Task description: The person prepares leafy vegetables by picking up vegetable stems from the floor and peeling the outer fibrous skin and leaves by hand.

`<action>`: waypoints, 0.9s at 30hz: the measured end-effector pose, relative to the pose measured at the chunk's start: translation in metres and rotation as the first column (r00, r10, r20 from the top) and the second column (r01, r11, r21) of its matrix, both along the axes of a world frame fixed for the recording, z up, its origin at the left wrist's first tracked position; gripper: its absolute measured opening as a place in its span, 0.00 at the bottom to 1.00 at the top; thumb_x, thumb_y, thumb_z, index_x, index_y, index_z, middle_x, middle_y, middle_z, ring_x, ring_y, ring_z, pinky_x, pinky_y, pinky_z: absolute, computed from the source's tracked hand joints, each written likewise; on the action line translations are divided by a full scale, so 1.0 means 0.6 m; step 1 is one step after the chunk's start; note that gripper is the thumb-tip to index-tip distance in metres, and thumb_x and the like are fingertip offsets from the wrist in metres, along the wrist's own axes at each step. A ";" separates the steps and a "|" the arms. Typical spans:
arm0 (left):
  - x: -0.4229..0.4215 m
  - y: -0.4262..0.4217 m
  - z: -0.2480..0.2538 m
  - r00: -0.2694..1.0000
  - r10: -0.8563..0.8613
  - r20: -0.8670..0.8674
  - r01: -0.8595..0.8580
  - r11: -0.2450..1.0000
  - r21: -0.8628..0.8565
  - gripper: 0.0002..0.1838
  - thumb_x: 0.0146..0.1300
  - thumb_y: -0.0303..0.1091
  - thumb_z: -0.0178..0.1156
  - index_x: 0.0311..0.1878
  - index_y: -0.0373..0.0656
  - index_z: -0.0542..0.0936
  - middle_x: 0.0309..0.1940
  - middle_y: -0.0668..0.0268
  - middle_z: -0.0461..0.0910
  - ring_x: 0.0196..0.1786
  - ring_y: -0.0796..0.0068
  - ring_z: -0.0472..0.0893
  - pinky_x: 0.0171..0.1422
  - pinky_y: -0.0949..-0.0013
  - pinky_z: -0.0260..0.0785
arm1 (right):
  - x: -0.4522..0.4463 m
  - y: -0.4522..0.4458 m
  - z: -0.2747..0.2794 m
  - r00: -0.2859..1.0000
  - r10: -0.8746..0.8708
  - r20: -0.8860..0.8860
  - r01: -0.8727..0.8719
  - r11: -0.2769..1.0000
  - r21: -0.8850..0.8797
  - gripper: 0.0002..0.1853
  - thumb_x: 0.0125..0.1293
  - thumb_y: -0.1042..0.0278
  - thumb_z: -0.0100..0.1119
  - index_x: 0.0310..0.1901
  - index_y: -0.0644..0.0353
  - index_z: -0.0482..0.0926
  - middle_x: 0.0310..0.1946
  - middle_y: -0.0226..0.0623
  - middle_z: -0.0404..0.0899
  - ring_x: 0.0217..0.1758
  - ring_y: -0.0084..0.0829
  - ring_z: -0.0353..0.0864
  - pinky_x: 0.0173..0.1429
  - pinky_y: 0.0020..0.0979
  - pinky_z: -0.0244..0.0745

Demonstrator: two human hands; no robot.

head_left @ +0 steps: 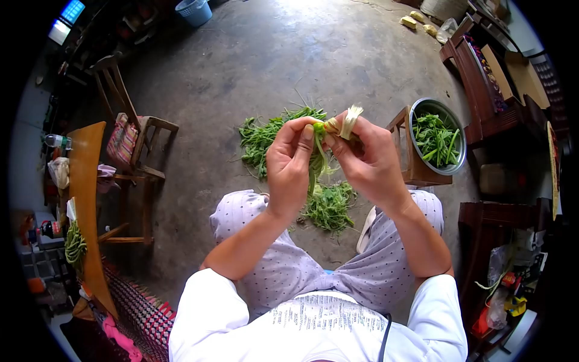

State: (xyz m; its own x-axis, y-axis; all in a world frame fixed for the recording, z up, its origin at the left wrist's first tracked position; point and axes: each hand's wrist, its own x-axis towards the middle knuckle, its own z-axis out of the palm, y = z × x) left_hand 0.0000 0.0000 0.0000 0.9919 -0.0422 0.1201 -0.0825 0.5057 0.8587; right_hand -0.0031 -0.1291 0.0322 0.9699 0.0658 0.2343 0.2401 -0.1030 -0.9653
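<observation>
Raised in front of my knees, my left hand point(289, 166) pinches the top of a green leafy stem point(319, 148) between thumb and fingers. My right hand point(372, 163) meets it there, its fingers closed around a pale, straw-like strip point(351, 122) that sticks up above them. Whether the strip and the stem are joined is hard to see. On the floor beyond my left hand lies a large pile of leafy greens point(256, 142). A smaller heap of greens point(330, 208) rests between my feet, partly behind the stem.
To the right, a metal basin point(462, 148) with picked greens stands on a wooden stool point(416, 174). A wooden chair point(145, 130) and a table edge point(90, 211) are on the left. Dark wooden furniture point(512, 127) lines the right, and a blue basket point(194, 13) sits far back.
</observation>
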 end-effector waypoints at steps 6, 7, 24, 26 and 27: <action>0.000 -0.005 0.008 0.997 -0.027 -0.068 0.026 1.000 -0.013 0.09 0.71 0.32 0.49 0.47 0.38 0.74 0.37 0.72 0.77 0.39 0.88 0.73 0.45 0.81 0.66 | -0.002 0.001 -0.001 0.997 -0.038 0.074 0.046 0.993 -0.112 0.03 0.55 0.80 0.55 0.32 0.69 0.75 0.19 0.40 0.73 0.20 0.20 0.70 0.24 0.26 0.65; 0.000 -0.005 0.014 0.995 -0.051 -0.086 0.046 0.997 -0.062 0.09 0.72 0.33 0.48 0.47 0.39 0.73 0.37 0.72 0.76 0.39 0.88 0.72 0.45 0.82 0.66 | -0.001 0.007 -0.001 0.996 -0.061 0.064 0.067 0.993 -0.093 0.03 0.55 0.80 0.55 0.32 0.69 0.74 0.19 0.40 0.72 0.20 0.21 0.70 0.24 0.27 0.65; -0.007 -0.011 0.008 0.982 -0.142 -0.124 0.106 0.961 -0.257 0.07 0.73 0.36 0.43 0.45 0.44 0.67 0.42 0.65 0.75 0.44 0.80 0.73 0.48 0.73 0.70 | -0.019 0.031 -0.009 0.968 -0.133 0.213 0.188 0.947 -0.260 0.04 0.54 0.78 0.54 0.31 0.66 0.69 0.22 0.49 0.73 0.26 0.49 0.76 0.31 0.42 0.69; -0.005 -0.012 0.023 0.976 -0.180 -0.122 0.136 0.943 -0.303 0.08 0.74 0.37 0.41 0.45 0.45 0.67 0.47 0.60 0.74 0.46 0.76 0.74 0.50 0.72 0.70 | -0.021 0.035 -0.006 0.973 -0.134 0.187 0.174 0.960 -0.219 0.05 0.55 0.78 0.54 0.31 0.67 0.69 0.22 0.50 0.73 0.25 0.49 0.76 0.30 0.43 0.69; -0.004 -0.012 0.027 0.969 -0.219 -0.117 0.166 0.922 -0.350 0.09 0.74 0.38 0.39 0.44 0.45 0.66 0.53 0.54 0.74 0.49 0.73 0.74 0.52 0.71 0.70 | -0.023 0.036 -0.006 0.973 -0.134 0.188 0.174 0.960 -0.218 0.05 0.55 0.78 0.54 0.31 0.67 0.69 0.22 0.50 0.73 0.25 0.49 0.76 0.30 0.43 0.69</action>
